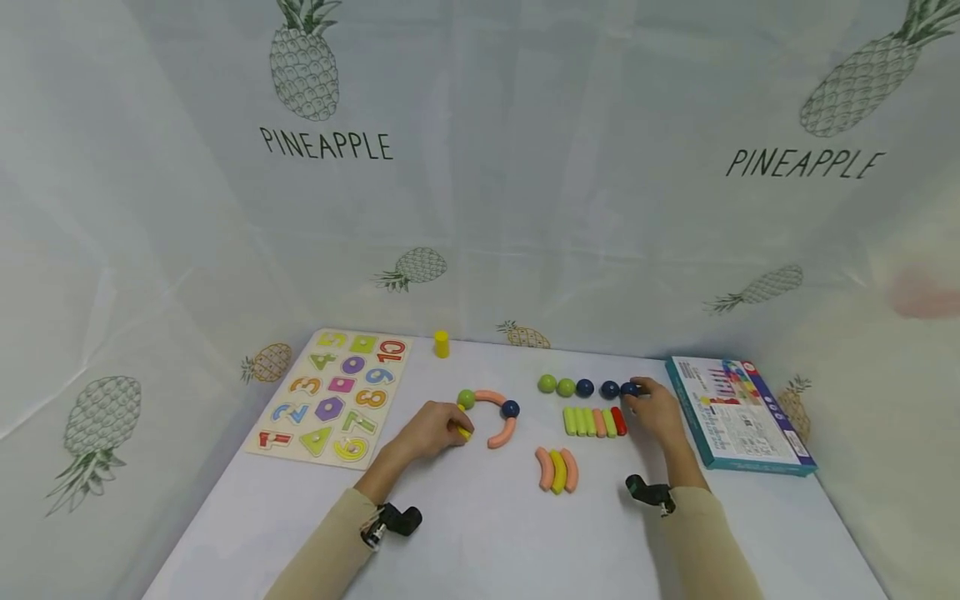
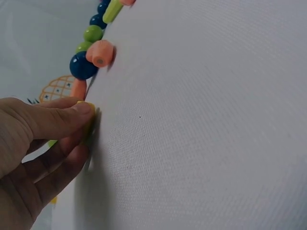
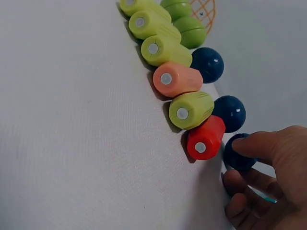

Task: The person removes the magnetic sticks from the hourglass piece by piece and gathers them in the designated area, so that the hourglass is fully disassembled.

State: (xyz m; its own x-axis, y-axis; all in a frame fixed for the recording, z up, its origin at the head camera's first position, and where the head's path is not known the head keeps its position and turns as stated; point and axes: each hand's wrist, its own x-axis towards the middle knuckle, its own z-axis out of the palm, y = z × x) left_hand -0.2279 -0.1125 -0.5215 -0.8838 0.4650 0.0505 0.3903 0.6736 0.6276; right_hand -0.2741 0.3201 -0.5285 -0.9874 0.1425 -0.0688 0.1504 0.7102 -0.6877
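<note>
My left hand [image 1: 431,429] pinches a yellow magnetic stick [image 1: 465,434] between thumb and fingers, close over the table; the fingers hide most of it. Just beyond, a green ball [image 1: 467,399], a curved salmon stick [image 1: 491,397], a dark blue ball [image 1: 510,409] and another curved salmon stick [image 1: 502,434] form an open arc. At the right, my right hand [image 1: 657,412] holds a dark blue ball [image 3: 240,155] with thumb and fingers at the end of a ball row. A red stick [image 3: 206,139] lies beside that ball, ending a row of green and salmon sticks.
A number puzzle board [image 1: 330,400] lies at the left, with a yellow cylinder [image 1: 442,344] behind it. Two curved salmon sticks flank a curved yellow stick [image 1: 558,472] near the middle. A flat toy box [image 1: 738,412] lies right of my right hand. A pineapple-print cloth [image 1: 480,208] hangs behind.
</note>
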